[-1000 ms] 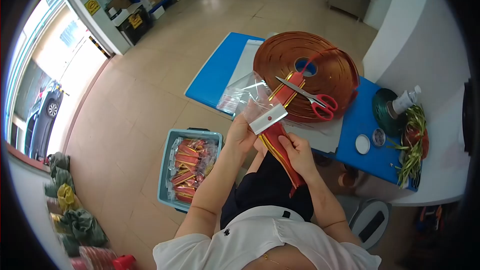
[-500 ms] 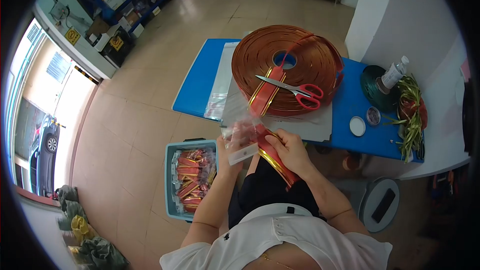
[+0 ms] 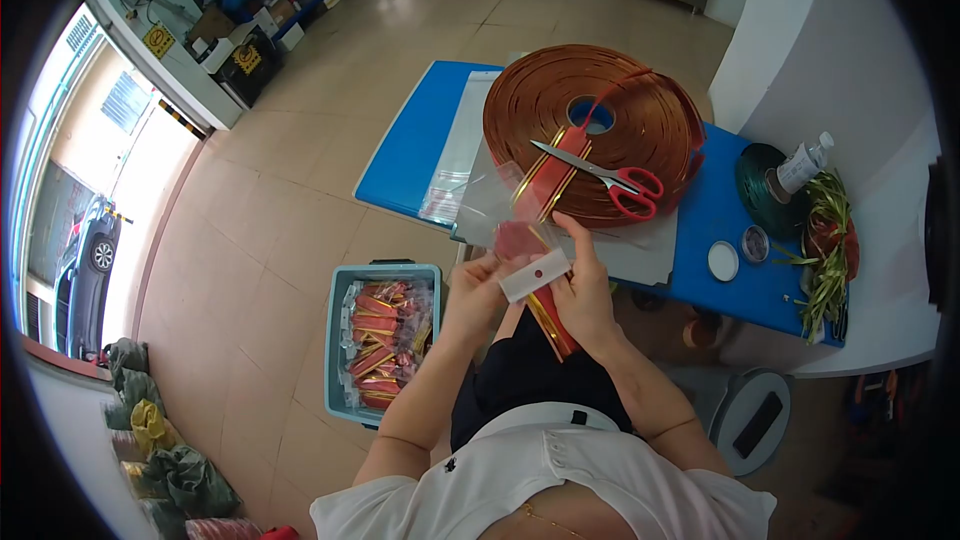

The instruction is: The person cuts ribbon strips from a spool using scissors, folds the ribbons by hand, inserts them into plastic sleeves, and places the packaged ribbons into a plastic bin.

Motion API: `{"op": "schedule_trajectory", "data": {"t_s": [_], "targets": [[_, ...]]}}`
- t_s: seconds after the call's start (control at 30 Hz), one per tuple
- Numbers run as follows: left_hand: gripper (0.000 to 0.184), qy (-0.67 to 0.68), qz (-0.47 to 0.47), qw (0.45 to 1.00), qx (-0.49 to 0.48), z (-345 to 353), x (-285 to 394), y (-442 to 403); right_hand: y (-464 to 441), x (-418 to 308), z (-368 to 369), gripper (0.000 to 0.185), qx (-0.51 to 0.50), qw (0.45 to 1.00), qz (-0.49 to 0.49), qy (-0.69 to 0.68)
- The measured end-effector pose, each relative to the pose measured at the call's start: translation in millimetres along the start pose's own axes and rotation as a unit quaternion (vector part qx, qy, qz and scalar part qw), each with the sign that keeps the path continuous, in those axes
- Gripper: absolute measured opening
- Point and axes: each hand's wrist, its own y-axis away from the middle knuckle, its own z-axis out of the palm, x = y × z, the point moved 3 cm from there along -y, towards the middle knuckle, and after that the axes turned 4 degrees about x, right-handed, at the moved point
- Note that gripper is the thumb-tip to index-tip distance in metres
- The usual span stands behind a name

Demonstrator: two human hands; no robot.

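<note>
My left hand point(image 3: 474, 292) pinches the left side of a clear plastic bag by its white header strip point(image 3: 535, 275), which has a small hang hole. My right hand point(image 3: 586, 290) is closed at the strip's right end, with the index finger stretched out. A red ribbon with gold edges point(image 3: 547, 320) passes between my hands and hangs below the strip; how far it lies inside the bag I cannot tell. Just beyond, a large roll of red-brown ribbon point(image 3: 640, 120) lies flat on the table, with red-handled scissors point(image 3: 600, 175) and a loose ribbon piece on top.
A blue table point(image 3: 405, 155) carries flat clear bags point(image 3: 455, 175), a green spool point(image 3: 765, 185), a bottle point(image 3: 803, 165), a round white lid point(image 3: 723, 261) and green strands point(image 3: 828, 240). Left of my legs, a light-blue bin point(image 3: 333, 370) holds several packed ribbons. A round-topped stool point(image 3: 735, 430) stands right.
The bag's white header has moved right and up, and now spans between both hands. My right hand has shifted from the ribbon to the header's right end. The view has turned slightly.
</note>
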Motion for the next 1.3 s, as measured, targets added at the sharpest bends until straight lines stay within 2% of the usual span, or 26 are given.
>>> {"op": "schedule_trajectory", "data": {"t_s": [0.03,0.07,0.17,0.23,0.3,0.33,0.43,0.53,0.63,0.7,0.83,0.93,1.03,1.13,1.23,1.27,1.3], "targets": [[0.024,-0.011,0.009,1.000,-0.006,2,-6,1,0,-1,1,0.050,0.015,0.999,-0.039,0.016],[0.025,-0.021,0.020,0.999,-0.013,4,-9,1,-1,0,2,0.052,0.003,1.000,-0.020,0.012],[0.029,0.030,-0.068,0.997,-0.002,-2,4,-5,-4,4,5,0.055,-0.032,0.999,0.013,-0.036],[0.032,0.027,-0.033,0.999,-0.010,-13,2,-14,-4,11,11,0.057,-0.059,0.992,0.009,-0.110],[0.035,0.024,-0.011,0.999,-0.018,2,2,-16,-3,6,15,0.059,-0.057,0.992,-0.006,-0.111],[0.035,0.061,-0.046,0.997,-0.005,19,14,-9,-4,1,15,0.060,-0.056,0.992,-0.016,-0.112],[0.034,0.147,-0.021,0.988,-0.046,14,26,-15,0,-1,8,0.049,-0.051,0.995,0.038,-0.072],[0.035,0.188,0.002,0.981,-0.055,3,49,-20,3,-3,-3,0.029,-0.198,0.950,0.219,-0.105],[0.036,0.168,-0.003,0.981,-0.101,5,34,-20,3,13,7,0.019,-0.129,0.949,0.181,-0.222],[0.038,0.160,0.023,0.981,-0.106,16,17,-9,2,13,9,0.019,-0.119,0.952,0.187,-0.209],[0.043,0.192,-0.011,0.981,-0.017,10,18,-10,4,8,10,0.019,-0.157,0.929,0.229,-0.244],[0.038,0.207,-0.003,0.978,-0.031,8,20,-12,1,3,11,0.019,-0.145,0.951,0.185,-0.200],[0.030,0.256,-0.021,0.965,-0.053,17,17,-4,-1,9,24,0.021,-0.078,0.946,0.154,-0.274],[0.021,0.336,0.008,0.935,-0.113,14,31,-6,-2,-1,10,0.025,-0.238,0.906,0.207,-0.283],[0.018,0.516,-0.042,0.837,-0.175,5,45,-9,-12,-11,-7,0.025,-0.281,0.879,0.093,-0.375],[0.019,0.530,-0.060,0.827,-0.180,4,46,-9,-15,-12,-10,0.019,-0.299,0.886,0.030,-0.353],[0.019,0.512,-0.053,0.839,-0.178,4,47,-10,-18,-16,-10,0.017,-0.325,0.885,-0.037,-0.330]]}}
